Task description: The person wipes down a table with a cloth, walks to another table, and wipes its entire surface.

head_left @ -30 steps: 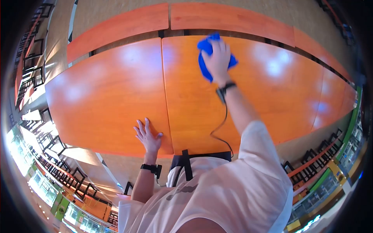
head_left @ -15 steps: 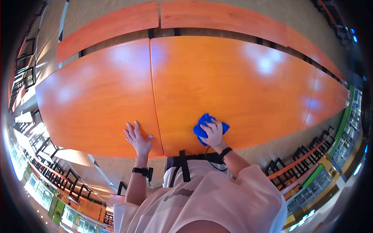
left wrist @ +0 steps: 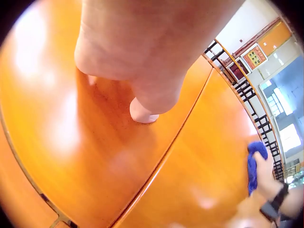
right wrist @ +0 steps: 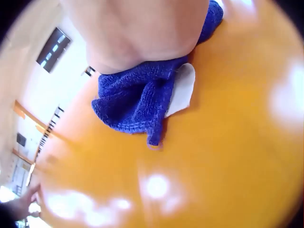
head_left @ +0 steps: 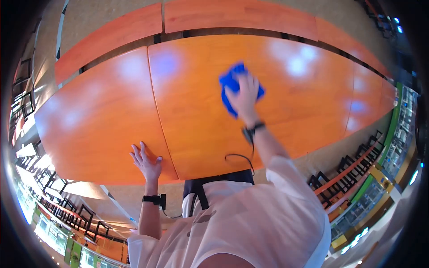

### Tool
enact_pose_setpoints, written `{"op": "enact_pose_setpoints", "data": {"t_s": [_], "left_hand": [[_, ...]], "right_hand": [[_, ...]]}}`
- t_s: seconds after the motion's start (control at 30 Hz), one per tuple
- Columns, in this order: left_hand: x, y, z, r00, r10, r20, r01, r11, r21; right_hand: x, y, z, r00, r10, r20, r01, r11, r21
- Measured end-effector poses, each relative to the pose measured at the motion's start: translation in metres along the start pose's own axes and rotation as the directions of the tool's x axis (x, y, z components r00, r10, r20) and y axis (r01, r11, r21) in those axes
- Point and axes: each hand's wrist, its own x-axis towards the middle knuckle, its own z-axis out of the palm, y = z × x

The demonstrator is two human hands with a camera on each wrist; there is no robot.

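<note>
My right hand [head_left: 245,96] holds a bunched blue terry cloth [head_left: 230,85] against the orange wooden tabletop [head_left: 201,134], with the arm stretched out past the table's middle. In the right wrist view, the cloth [right wrist: 130,99] spreads in folds below the hand, and a white label [right wrist: 181,90] sticks out of its side. My left hand [head_left: 147,166] rests on the tabletop near the front edge, left of the seam, fingers spread. The left wrist view shows its thumb tip [left wrist: 142,111] on the wood; most of the fingers are hidden there.
A seam [head_left: 158,111] divides the two table panels. An orange bench [head_left: 241,18] runs along the far side. A thin black cable [head_left: 243,156] trails from the right wrist. Rows of tables and dark-framed seats [head_left: 348,169] stand farther off on both sides.
From near the far edge, my right hand drew the cloth to the near edge, then pushed it back out past the middle. My left hand stays on the table while the view shifts.
</note>
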Motion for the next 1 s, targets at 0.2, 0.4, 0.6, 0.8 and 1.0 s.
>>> {"op": "enact_pose_setpoints", "data": {"t_s": [0.2,0.4,0.6,0.8,1.0], "left_hand": [[0.0,0.009,-0.001,0.999,-0.048,0.014,0.048,0.999,-0.003],[-0.001,0.005,-0.003,1.0,-0.014,-0.001,0.014,1.0,0.011],[-0.002,-0.001,-0.002,0.999,0.018,-0.028,-0.018,1.0,-0.001],[-0.002,0.007,-0.006,0.999,-0.037,0.008,0.037,0.999,0.015],[0.004,0.011,-0.006,0.999,-0.04,-0.002,0.04,0.999,0.001]], "right_hand": [[-0.193,-0.007,-0.078,0.985,0.023,0.172,-0.017,0.999,-0.037],[0.039,0.05,-0.009,0.99,0.095,-0.107,-0.108,0.986,-0.126],[0.143,0.084,0.014,0.98,-0.034,-0.195,0.016,0.995,-0.094],[-0.14,0.051,-0.094,0.995,0.098,0.015,-0.095,0.985,-0.141],[-0.141,0.061,-0.093,0.981,0.192,0.007,-0.186,0.956,-0.226]]}}
